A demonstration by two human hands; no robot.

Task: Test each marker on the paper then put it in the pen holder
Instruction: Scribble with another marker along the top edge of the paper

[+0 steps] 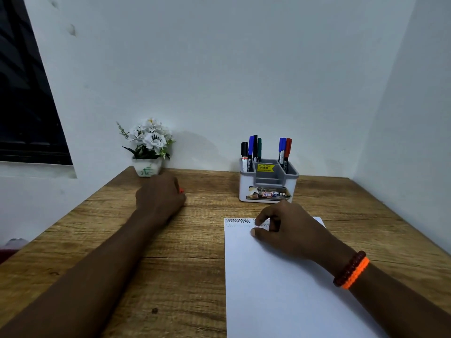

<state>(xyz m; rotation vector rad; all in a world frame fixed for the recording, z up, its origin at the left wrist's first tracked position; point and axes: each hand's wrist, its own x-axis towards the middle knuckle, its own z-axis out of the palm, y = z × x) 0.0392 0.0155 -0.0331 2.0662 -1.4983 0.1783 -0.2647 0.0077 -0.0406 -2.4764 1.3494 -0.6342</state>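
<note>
A white paper (280,276) bearing black and red zigzag scribbles lies on a brown wood-grain table (170,264) beneath pale walls (219,69). The white-and-grey holder (268,184), tagged with a yellow sticker (265,167), carries black, blue, green and red markers (255,148). White flowers (150,135) with green leaves fill a white pot (146,168); orange and dark red bracelets (351,270) circle one wrist.
</note>
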